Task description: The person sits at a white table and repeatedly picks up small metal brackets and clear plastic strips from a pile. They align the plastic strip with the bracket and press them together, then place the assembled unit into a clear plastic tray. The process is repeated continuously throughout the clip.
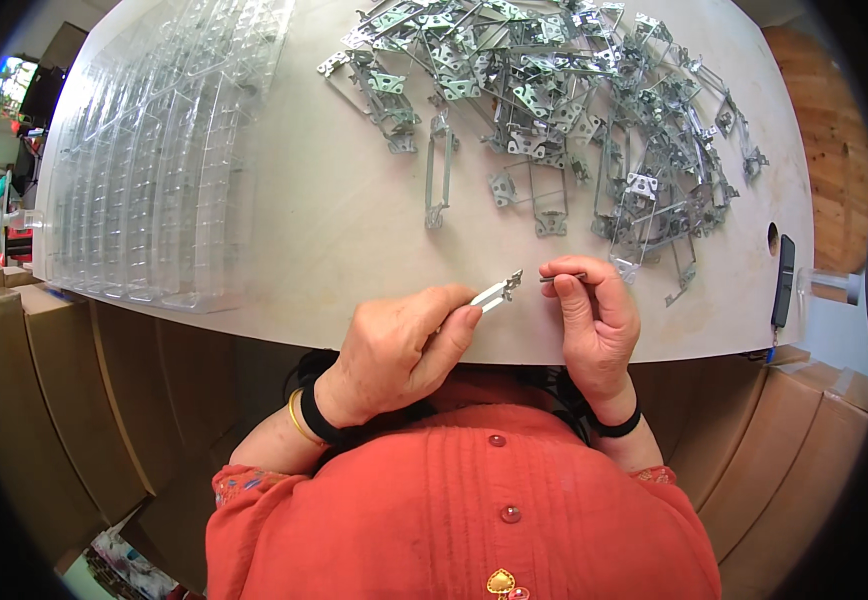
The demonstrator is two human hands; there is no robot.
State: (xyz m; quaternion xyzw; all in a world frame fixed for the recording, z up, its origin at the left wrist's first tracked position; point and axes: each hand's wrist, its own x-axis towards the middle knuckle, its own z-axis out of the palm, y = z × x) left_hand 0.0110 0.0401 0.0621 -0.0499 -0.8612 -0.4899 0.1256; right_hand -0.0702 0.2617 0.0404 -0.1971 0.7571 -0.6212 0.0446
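My left hand (394,345) is closed around a metal frame piece (500,291), whose two pale rails and notched end stick out past the thumb and forefinger. The rest of that piece is hidden by the fingers. Just to its right, my right hand (599,330) pinches a thin dark metal pin (560,278) between thumb and fingers. A small gap separates pin and frame piece. Both hands are raised over the table's near edge. Beyond them, one slim metal frame (438,170) lies at the left side of a large heap of similar metal frames (539,95).
Clear plastic trays (154,180) with rows of compartments cover the table's left part. At the right edge of the white table (344,230) lies a black long-handled object (784,280), beside a hole. Cardboard boxes (59,370) stand below on both sides.
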